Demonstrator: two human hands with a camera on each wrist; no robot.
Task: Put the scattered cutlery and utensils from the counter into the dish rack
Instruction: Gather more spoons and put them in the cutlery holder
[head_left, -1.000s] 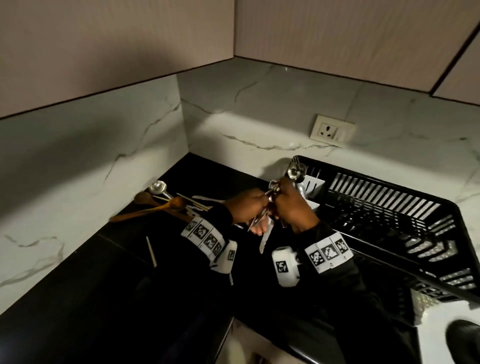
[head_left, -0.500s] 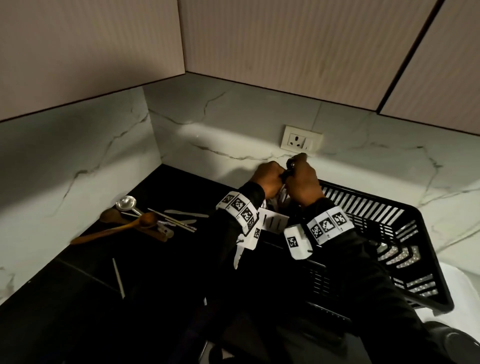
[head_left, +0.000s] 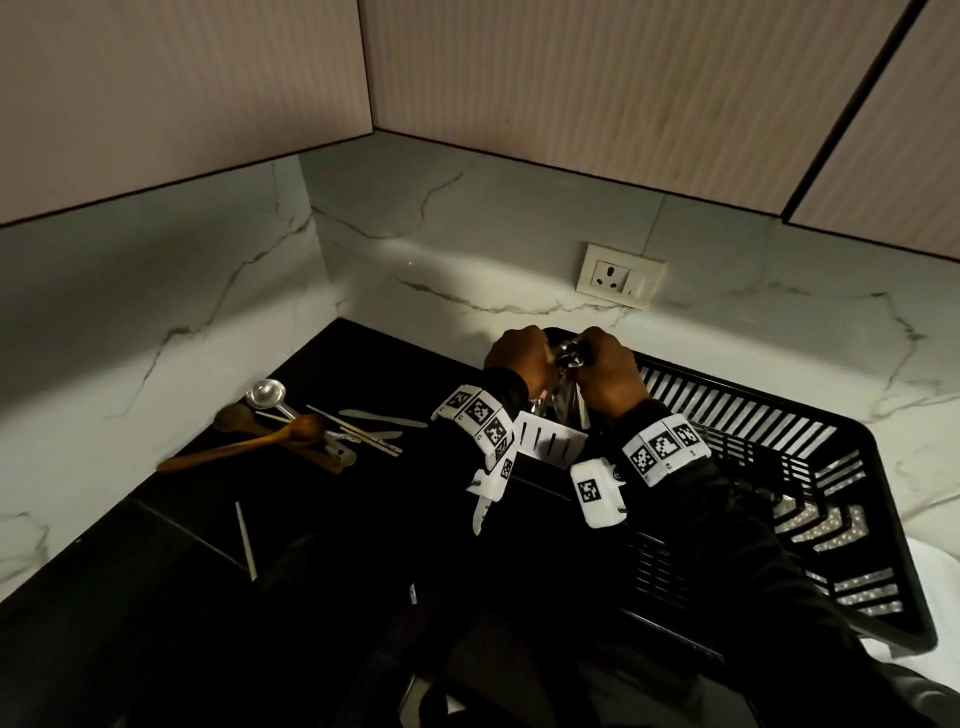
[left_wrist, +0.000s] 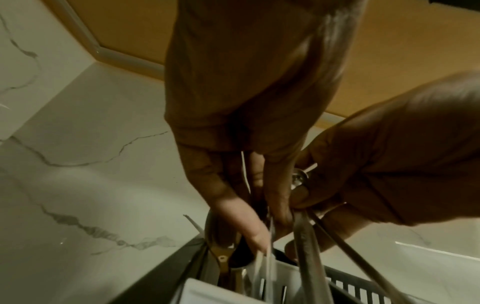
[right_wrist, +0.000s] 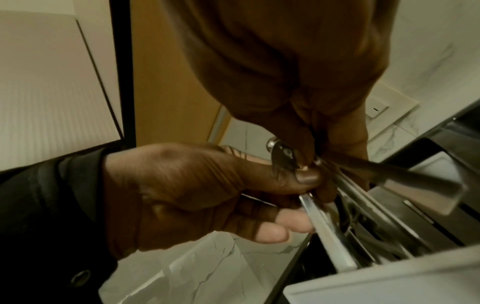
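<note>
Both hands meet over the white cutlery holder (head_left: 548, 441) in the left corner of the black dish rack (head_left: 779, 467). My right hand (head_left: 589, 361) pinches the top of a bunch of steel cutlery (head_left: 569, 358). The left hand (head_left: 540, 358) grips the same bunch from the other side, thumb on a spoon bowl (right_wrist: 281, 160). The handles (left_wrist: 309, 257) point down into the holder (left_wrist: 207, 292), where other cutlery stands. In the right wrist view the handles (right_wrist: 363, 185) fan out over the holder's rim (right_wrist: 389, 283).
On the dark counter left of the rack lie a steel ladle (head_left: 266, 393), wooden spoons (head_left: 244, 447), a knife (head_left: 382, 418) and a thin stick (head_left: 245, 540). Marble walls close the corner, with a wall socket (head_left: 618, 283) behind the rack.
Both hands carried the cutlery bunch from above the counter to the rack's corner. They now hold it over the white holder with the handles down inside.
</note>
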